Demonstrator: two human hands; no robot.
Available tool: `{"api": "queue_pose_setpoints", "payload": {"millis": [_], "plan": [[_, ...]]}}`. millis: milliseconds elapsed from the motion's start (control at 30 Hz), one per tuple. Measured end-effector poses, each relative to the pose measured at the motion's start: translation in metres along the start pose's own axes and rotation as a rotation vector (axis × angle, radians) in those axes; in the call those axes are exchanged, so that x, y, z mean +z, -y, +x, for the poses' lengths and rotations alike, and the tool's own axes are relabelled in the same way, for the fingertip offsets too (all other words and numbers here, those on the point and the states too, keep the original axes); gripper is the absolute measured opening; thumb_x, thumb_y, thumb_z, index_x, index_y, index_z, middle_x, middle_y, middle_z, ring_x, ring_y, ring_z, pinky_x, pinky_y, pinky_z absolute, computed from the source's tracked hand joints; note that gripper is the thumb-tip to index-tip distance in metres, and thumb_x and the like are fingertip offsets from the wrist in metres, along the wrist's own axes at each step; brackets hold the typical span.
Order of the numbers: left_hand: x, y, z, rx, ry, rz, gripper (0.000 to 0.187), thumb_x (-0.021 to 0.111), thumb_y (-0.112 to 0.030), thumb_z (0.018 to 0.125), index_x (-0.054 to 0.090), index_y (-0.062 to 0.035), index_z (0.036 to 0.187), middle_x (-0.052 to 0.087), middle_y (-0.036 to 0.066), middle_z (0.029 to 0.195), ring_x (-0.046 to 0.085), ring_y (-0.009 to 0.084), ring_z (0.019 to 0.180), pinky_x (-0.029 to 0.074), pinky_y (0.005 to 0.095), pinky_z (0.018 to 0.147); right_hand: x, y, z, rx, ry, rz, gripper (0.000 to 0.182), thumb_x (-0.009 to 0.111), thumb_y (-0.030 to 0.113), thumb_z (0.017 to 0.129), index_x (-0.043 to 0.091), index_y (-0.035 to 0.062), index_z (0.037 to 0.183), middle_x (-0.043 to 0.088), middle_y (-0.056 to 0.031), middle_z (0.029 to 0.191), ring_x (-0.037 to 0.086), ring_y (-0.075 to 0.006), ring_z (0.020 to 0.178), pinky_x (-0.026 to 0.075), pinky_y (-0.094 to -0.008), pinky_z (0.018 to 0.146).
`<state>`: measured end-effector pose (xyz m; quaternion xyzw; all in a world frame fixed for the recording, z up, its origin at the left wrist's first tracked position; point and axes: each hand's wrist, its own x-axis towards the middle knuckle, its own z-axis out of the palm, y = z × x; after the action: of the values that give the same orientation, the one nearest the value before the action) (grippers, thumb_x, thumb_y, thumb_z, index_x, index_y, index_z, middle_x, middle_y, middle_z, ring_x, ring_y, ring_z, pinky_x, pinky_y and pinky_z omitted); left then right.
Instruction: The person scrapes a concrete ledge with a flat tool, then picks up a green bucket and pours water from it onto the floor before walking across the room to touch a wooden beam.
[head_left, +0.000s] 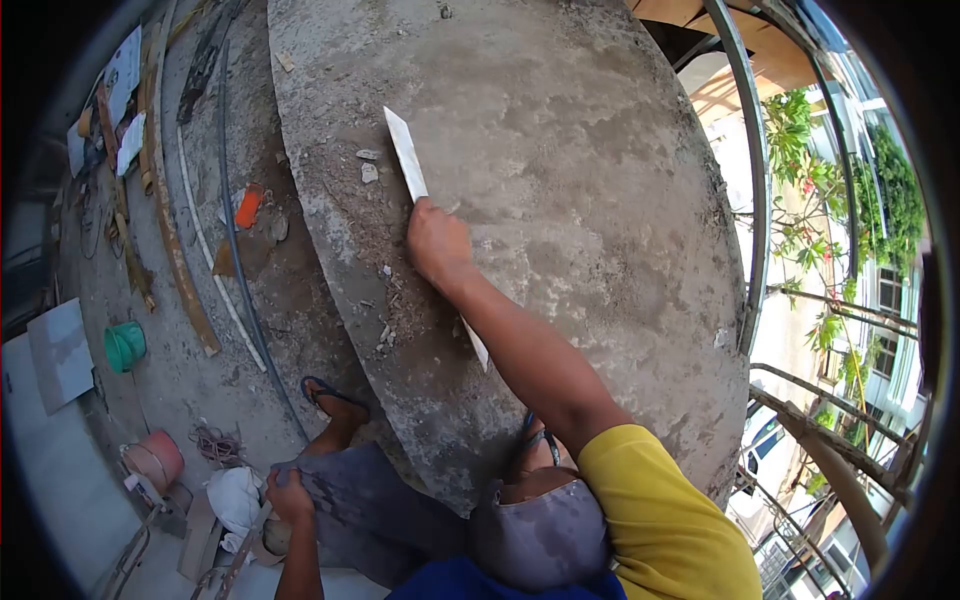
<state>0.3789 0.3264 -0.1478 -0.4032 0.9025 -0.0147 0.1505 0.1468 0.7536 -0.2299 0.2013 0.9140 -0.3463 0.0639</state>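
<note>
Right hand (pixel 437 243) clamped on white tile strip (pixel 406 155) near concrete slab's (pixel 600 180) left edge, left hand (pixel 288 497) closed on tool handle (pixel 245 545) by knee.

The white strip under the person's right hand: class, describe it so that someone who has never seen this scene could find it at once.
Start at the big grey concrete slab that fills the middle of the view. On it lies a long, thin white strip, pressed down by the right hand. It is the only straight, clean white piece there; the bits beside it are small grey rubble chips.
</note>
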Motion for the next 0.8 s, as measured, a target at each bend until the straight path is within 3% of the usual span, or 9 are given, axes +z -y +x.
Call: {"api": "queue_pose_setpoints", "payload": {"millis": [133, 167, 267, 400, 567, 800], "plan": [[0.007, -0.029, -0.016, 0.012, 0.007, 0.105, 0.047, 0.066, -0.037, 0.081, 0.057, -0.0184, 0.123, 0.049, 0.015, 0.129, 0.053, 0.0378, 0.114, 0.044, 0.048, 0.095, -0.011, 0.014, 0.012, -0.112, 0.049, -0.089, 0.018, 0.044, 0.009, 0.09, 0.053, -0.0021, 0.101, 0.066, -0.0293, 0.086, 0.065, -0.0463, 0.081, 0.053, -0.0533, 0.073], [0.014, -0.021, -0.02, -0.037, 0.03, 0.13, 0.047, 0.067, -0.037, 0.08, 0.057, -0.0186, 0.122, 0.048, 0.014, 0.13, 0.053, 0.0376, 0.115, 0.044, 0.0481, 0.095, -0.046, -0.009, 0.003, -0.081, -0.057, -0.195, 0.02, 0.043, 0.012, 0.091, 0.053, -0.0027, 0.102, 0.067, -0.0255, 0.084, 0.066, -0.0445, 0.083, 0.054, -0.0514, 0.073], [0.02, 0.015, -0.016, -0.043, 0.023, -0.028, 0.045, 0.069, -0.033, 0.079, 0.058, -0.0172, 0.12, 0.048, 0.014, 0.13, 0.053, 0.0371, 0.115, 0.044, 0.0477, 0.095, -0.102, -0.07, -0.004, 0.149, -0.247, -0.33, 0.017, 0.043, 0.011, 0.091, 0.05, -0.0012, 0.1, 0.066, -0.0262, 0.082, 0.065, -0.0446, 0.081, 0.052, -0.0528, 0.071], [0.02, 0.041, -0.016, -0.126, 0.008, -0.076, 0.045, 0.07, -0.032, 0.079, 0.059, -0.0149, 0.119, 0.05, 0.015, 0.128, 0.053, 0.0368, 0.115, 0.044, 0.0465, 0.095, -0.075, -0.116, -0.009, 0.22, -0.274, -0.468, 0.016, 0.042, 0.01, 0.091, 0.048, -0.0006, 0.101, 0.066, -0.0261, 0.085, 0.065, -0.0453, 0.081, 0.052, -0.0535, 0.072], [0.02, 0.066, -0.01, -0.186, 0.006, -0.077, 0.046, 0.07, -0.032, 0.079, 0.059, -0.0129, 0.12, 0.051, 0.016, 0.126, 0.053, 0.0374, 0.115, 0.044, 0.046, 0.095, 0.008, -0.013, -0.007, 0.003, -0.111, -0.357, 0.018, 0.04, 0.013, 0.093, 0.048, -0.001, 0.101, 0.066, -0.0274, 0.089, 0.066, -0.045, 0.081, 0.054, -0.0526, 0.072], [0.029, 0.09, -0.008, -0.207, 0.005, -0.091, 0.049, 0.067, -0.033, 0.081, 0.057, -0.0112, 0.123, 0.051, 0.016, 0.127, 0.052, 0.0379, 0.117, 0.043, 0.0451, 0.096, 0.063, 0.086, 0.012, -0.004, 0.035, -0.139, 0.027, 0.037, 0.016, 0.095, 0.053, -0.0044, 0.101, 0.066, -0.0297, 0.095, 0.065, -0.0458, 0.09, 0.053, -0.0505, 0.081]]}}
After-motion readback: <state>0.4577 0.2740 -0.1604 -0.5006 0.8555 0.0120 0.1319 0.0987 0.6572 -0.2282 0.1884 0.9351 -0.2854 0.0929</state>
